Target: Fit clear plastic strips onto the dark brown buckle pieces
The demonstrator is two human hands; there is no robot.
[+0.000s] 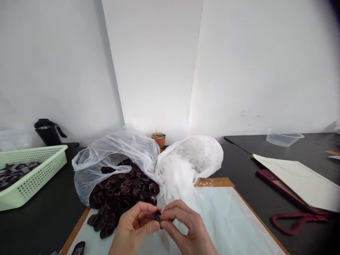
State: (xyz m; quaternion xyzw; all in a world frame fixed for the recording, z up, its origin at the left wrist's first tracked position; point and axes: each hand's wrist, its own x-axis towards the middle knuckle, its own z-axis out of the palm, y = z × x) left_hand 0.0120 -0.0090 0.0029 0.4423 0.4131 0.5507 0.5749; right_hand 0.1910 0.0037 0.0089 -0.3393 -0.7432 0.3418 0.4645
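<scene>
A small dark piece (158, 216) is pinched between the fingertips of my left hand (136, 228) and my right hand (183, 225), above a pale sheet (225, 219). Just behind and left of my hands, glossy dark brown pieces (122, 191) spill from an open clear plastic bag (132, 141). A white bag (208, 152) with thin white film pieces (177, 173) lies directly behind my hands. One more dark piece (78, 248) rests near the sheet's lower left corner.
On the left stand a green basket (39, 179) holding dark pieces and a black tumbler (48, 132). A small orange pot (158, 139) is at the wall. Rightward are a clear container (283, 138), a notebook (300, 179) and dark red scissors (289, 221).
</scene>
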